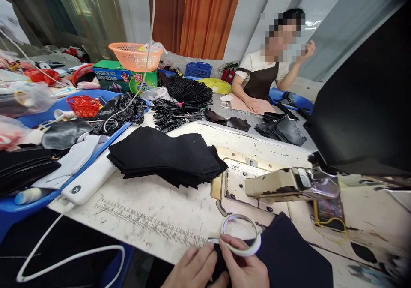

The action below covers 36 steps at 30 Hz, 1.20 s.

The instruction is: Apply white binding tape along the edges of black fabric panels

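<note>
At the front edge of the table, my left hand (194, 268) has its fingers bent and pressed together on the edge of a black fabric piece (297, 258). Beside it, my right hand (247, 271) holds a white roll of tape (254, 250) standing on edge, its fingers against the ring. Both sets of fingertips nearly meet over the fabric, where a short pale strip shows. The fabric spreads out to the right of my right hand. Behind my hands lies a stack of cut black fabric pieces (167, 153).
A sewing machine (276, 184) stands at the right, by the printed ruler (150, 223). A white power bank (88, 183) with a cable lies left, beside a cluttered blue tub (118, 131). Across the table, a person in a dark apron (266, 80) sits near black piles (186, 95).
</note>
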Motion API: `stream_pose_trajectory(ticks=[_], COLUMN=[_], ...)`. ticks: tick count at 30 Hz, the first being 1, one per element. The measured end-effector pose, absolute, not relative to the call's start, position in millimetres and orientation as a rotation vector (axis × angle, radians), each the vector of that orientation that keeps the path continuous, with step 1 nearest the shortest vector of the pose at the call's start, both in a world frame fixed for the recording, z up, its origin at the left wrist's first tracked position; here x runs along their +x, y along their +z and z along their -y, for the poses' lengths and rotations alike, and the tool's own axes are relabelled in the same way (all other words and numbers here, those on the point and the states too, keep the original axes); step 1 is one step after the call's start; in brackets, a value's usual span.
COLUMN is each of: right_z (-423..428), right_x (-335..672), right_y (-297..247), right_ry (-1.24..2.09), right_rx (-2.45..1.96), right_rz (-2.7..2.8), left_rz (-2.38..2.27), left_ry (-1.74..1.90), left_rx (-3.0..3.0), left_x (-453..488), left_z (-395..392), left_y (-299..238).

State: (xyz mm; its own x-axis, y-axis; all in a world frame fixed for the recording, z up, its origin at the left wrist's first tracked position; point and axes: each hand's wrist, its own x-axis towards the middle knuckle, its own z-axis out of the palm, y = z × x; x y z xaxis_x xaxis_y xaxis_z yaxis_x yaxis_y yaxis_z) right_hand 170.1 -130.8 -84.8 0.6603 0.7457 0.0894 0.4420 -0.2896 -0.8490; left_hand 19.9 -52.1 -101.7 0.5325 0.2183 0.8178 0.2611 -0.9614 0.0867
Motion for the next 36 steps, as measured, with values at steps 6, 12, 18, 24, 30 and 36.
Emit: stream_pose_trajectory(ticks=[6, 12, 18, 24, 30, 36], right_z=[127, 133, 154, 158, 158, 157], right_x=[164, 177, 228, 235, 236, 239], right_y=[-78, -60, -43, -43, -49, -53], right_ry=[0.301, 0.568, 0.613, 0.369, 0.285, 0.258], right_rx=[-1.959, -1.955, -2.033, -2.066, -2.134, -2.167], right_rz=[1.038, 1.05, 0.581, 0.789, 0.881, 0.923], left_rz=[0.388, 0.379, 0.368, 0.295, 0.187, 0.212], left_ry=[-1.413, -1.296, -1.201, -0.859, -0.71, -0.864], left_rx=[-2.676, -2.674, -2.718, -2.832, -2.863, -2.928], left_x=[25, 25, 22, 19, 24, 49], left_z=[52, 51, 54, 52, 44, 43], left_y=[-101, -98, -98, -96, -91, -83])
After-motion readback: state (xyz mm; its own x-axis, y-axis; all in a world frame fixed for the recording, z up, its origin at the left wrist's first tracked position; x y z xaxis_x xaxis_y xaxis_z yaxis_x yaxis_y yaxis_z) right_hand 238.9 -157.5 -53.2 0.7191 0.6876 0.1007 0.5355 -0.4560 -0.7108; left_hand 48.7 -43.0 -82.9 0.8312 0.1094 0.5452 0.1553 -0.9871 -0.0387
